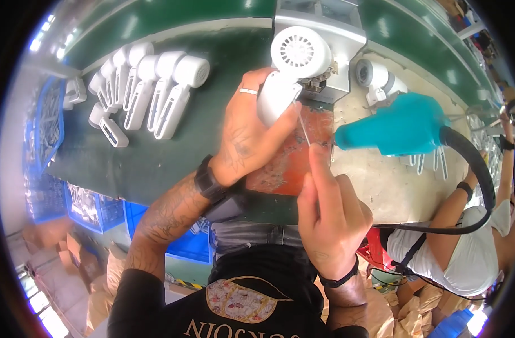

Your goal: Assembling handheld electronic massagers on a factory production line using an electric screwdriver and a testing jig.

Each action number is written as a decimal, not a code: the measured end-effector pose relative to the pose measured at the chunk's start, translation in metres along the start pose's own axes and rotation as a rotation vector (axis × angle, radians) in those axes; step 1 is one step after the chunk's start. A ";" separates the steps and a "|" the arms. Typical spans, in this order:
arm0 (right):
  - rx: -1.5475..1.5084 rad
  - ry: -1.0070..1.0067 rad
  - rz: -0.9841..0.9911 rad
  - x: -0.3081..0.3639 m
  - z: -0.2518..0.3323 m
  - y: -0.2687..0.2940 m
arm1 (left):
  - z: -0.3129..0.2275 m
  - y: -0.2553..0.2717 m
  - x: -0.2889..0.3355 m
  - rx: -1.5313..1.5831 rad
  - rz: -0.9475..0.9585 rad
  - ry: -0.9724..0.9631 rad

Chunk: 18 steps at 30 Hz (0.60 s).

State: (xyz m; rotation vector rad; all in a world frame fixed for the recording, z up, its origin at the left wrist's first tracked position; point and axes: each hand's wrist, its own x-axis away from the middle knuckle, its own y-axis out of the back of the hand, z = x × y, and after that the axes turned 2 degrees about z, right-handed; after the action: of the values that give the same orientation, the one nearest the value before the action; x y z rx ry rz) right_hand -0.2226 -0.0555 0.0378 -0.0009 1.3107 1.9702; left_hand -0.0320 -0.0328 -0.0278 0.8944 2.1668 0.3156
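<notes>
A white handheld fan (290, 70) is in my left grip (243, 132), its handle wrapped by fingers and thumb, beside a metal machine (342, 70) over the table (218, 107). My right grip (333, 214) is loosely curled, forefinger at a thin pale strip (304, 125); I cannot tell if it's pinched. A hard tug could snap the strip or twist the fan loose.
</notes>
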 end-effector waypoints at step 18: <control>-0.063 0.088 -0.072 0.003 -0.012 -0.002 | -0.011 0.000 0.000 0.246 0.052 0.340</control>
State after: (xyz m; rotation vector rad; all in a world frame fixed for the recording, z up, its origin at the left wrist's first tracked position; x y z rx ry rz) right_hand -0.2278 -0.0629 0.0290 -0.1643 1.2857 1.9682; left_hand -0.0392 -0.0321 -0.0202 1.0999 2.5383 0.2434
